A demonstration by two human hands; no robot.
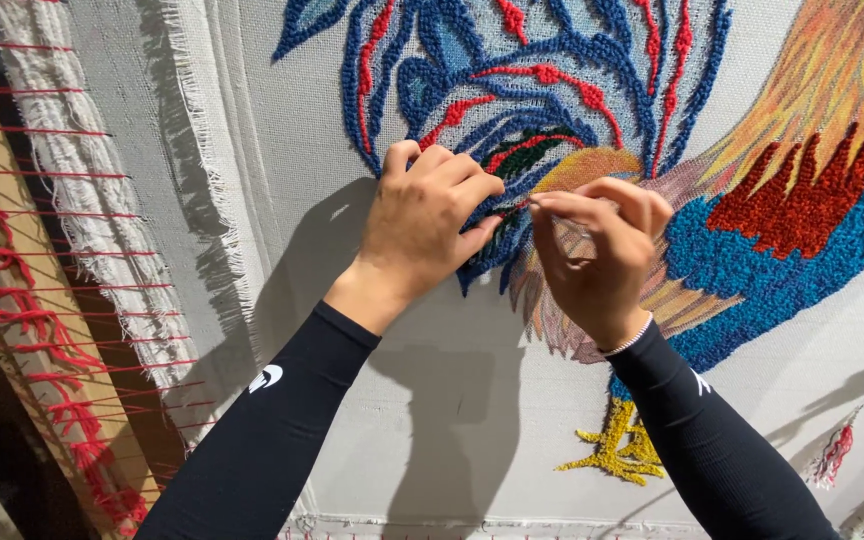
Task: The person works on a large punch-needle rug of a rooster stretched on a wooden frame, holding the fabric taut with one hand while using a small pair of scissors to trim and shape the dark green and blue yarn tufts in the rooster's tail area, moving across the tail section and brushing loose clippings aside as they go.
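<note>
Tufted rug (752, 230) on a grey backing cloth (282, 200), stretched flat and filling most of the view. Bird-like design: blue loops with red lines at centre top, orange-yellow feathers to the right, a red patch edged by a blue band far right, small yellow tuft near bottom. Pile partly filled; printed feather outline bare at centre. Frayed cloth edge on the left.
</note>
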